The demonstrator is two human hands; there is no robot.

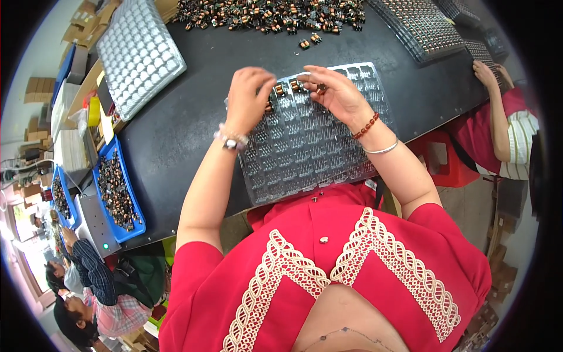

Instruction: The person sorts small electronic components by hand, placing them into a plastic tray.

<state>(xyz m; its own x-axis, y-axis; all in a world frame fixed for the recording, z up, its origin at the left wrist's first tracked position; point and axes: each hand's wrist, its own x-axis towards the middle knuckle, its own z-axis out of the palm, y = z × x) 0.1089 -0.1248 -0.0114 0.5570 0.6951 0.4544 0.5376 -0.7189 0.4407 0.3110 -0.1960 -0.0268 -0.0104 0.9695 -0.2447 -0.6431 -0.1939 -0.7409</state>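
A clear plastic tray [311, 158] with rows of pockets lies in front of me, its near edge against my body. A few small copper-wound coils [280, 89] sit in its far left pockets. My left hand [247, 97] is over the tray's far left corner, fingers bent and smeared by motion; whether they hold anything is hidden. My right hand [340, 97] is above the far row, its fingers curled round a small dark coil part [321, 87]. The right fingertips come close to the coils in the pockets.
A large heap of coils [270, 14] covers the far table, with two loose coils [305, 44] nearer. An empty pocketed tray [141, 58] stands at left, filled trays [419, 29] at right. Blue bins [120, 193] hold coils. Other people work on both sides.
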